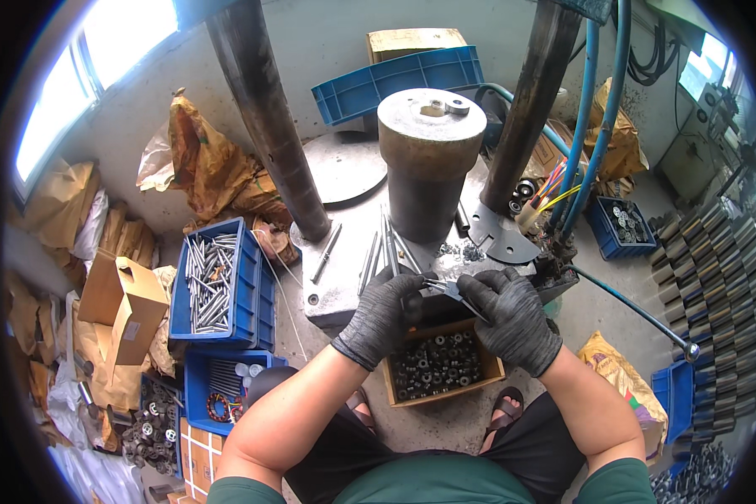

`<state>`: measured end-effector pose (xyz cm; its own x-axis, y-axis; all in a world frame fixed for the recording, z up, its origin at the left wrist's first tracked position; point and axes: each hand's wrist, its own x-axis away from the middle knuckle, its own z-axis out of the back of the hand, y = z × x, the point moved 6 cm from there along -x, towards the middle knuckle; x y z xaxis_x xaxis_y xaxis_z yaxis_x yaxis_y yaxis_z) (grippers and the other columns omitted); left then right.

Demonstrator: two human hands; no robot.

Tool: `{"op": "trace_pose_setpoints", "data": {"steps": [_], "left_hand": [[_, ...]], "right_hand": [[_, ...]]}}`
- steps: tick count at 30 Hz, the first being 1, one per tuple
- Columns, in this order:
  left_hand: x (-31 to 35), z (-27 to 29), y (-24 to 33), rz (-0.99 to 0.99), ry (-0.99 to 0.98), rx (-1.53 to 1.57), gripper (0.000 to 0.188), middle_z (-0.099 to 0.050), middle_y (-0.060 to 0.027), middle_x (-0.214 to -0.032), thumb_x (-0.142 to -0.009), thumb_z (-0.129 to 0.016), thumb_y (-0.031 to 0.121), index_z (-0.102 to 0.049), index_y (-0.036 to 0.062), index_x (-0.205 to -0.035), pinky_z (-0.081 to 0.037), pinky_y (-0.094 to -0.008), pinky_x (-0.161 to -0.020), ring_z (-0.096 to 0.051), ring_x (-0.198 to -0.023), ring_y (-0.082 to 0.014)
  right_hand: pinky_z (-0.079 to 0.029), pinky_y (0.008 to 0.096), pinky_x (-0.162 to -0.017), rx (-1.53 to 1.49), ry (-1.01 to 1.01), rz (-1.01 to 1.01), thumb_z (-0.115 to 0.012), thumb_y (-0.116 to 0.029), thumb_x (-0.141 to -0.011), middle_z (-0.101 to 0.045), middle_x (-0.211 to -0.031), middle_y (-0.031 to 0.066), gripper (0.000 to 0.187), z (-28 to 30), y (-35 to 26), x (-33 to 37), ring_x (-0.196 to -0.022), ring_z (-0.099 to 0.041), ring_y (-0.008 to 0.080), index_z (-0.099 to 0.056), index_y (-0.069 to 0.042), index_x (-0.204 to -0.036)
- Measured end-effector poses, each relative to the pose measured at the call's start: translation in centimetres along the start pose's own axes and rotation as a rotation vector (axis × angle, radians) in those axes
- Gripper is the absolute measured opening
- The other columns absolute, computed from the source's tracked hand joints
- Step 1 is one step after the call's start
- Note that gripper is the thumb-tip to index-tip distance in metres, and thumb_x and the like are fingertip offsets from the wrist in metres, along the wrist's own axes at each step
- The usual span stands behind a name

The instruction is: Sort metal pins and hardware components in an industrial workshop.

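Observation:
My left hand (381,316), in a dark grey glove, is closed at the front edge of the metal machine bed. A steel shaft (391,245) rises from behind its fingers; I cannot tell whether it is gripped or lies behind. My right hand (512,312), gloved alike, is closed on a slim, flat metal tool with forked tips (457,291), perhaps pliers or a caliper. The tips meet the left fingertips, where a small dark piece is mostly hidden. Several steel shafts (368,262) lie on the bed beyond the left hand. A separate shaft (327,252) lies farther left.
A thick steel cylinder (428,168) stands on the machine bed (332,307) between two columns (269,118). Below my hands is a box (445,395) of small black parts. Blue crates (265,290) with shafts stand left. Blue hoses (586,143) and a ball-ended lever (638,315) are right.

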<state>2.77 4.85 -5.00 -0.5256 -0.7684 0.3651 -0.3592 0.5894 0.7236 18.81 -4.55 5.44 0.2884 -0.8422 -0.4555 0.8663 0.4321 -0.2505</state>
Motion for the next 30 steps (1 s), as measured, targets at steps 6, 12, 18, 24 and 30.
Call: {"op": "trace_pose_setpoints", "data": {"steps": [6, 12, 18, 24, 30], "left_hand": [[1.6, -2.0, 2.1, -0.181, 0.032, -0.245, 0.018, -0.064, -0.003, -0.083, -0.097, -0.063, 0.012, -0.067, 0.0008, -0.11, -0.043, -0.0241, -0.05, -0.05, -0.056, -0.0085], [2.0, -1.4, 3.0, -0.577, 0.037, -0.726, 0.033, -0.07, -0.0076, -0.103, -0.1, -0.061, 0.013, -0.065, 0.0004, -0.13, -0.055, -0.0276, -0.078, -0.064, -0.087, -0.0112], [2.3, -2.2, 2.9, -0.635, -0.019, -0.817, 0.031, -0.072, -0.0088, -0.107, -0.098, -0.063, 0.007, -0.066, -0.0013, -0.127, -0.054, -0.0313, -0.092, -0.066, -0.102, -0.0158], [2.8, -2.7, 3.4, -0.587, -0.084, -0.892, 0.027, -0.073, -0.0079, -0.101, -0.097, -0.068, 0.011, -0.07, -0.0015, -0.12, -0.056, -0.0313, -0.088, -0.067, -0.094, -0.0141], [2.4, -2.6, 2.7, -0.496, -0.188, -0.712, 0.031, -0.071, -0.0054, -0.104, -0.1, -0.065, 0.02, -0.068, 0.0005, -0.124, -0.054, -0.0271, -0.083, -0.064, -0.091, -0.012]], "right_hand": [[-0.056, 0.0458, -0.086, -0.172, -0.009, -0.136, -0.063, 0.004, -0.073, -0.069, -0.109, 0.0192, 0.053, -0.8, 2.4, 0.9, -0.098, -0.067, 0.0393, -0.067, -0.003, -0.125], [-0.057, 0.0349, -0.087, -0.347, 0.031, -0.324, -0.07, -0.002, -0.088, -0.074, -0.107, 0.0167, 0.041, 0.4, 4.8, 1.1, -0.099, -0.074, 0.0263, -0.067, 0.0, -0.128], [-0.057, 0.0348, -0.092, -0.52, -0.042, -0.519, -0.072, -0.009, -0.088, -0.075, -0.115, 0.0207, 0.04, 0.5, 5.6, 1.8, -0.107, -0.074, 0.023, -0.07, 0.0, -0.126], [-0.056, 0.0322, -0.094, -0.563, -0.159, -0.438, -0.073, -0.005, -0.087, -0.075, -0.117, 0.0174, 0.041, 1.5, 6.2, 2.4, -0.108, -0.072, 0.0185, -0.068, 0.003, -0.128], [-0.056, 0.0314, -0.096, -0.716, -0.29, -0.475, -0.072, 0.0, -0.087, -0.075, -0.117, 0.0129, 0.042, 1.2, 5.7, 2.4, -0.106, -0.07, 0.0146, -0.068, 0.001, -0.129]]}}
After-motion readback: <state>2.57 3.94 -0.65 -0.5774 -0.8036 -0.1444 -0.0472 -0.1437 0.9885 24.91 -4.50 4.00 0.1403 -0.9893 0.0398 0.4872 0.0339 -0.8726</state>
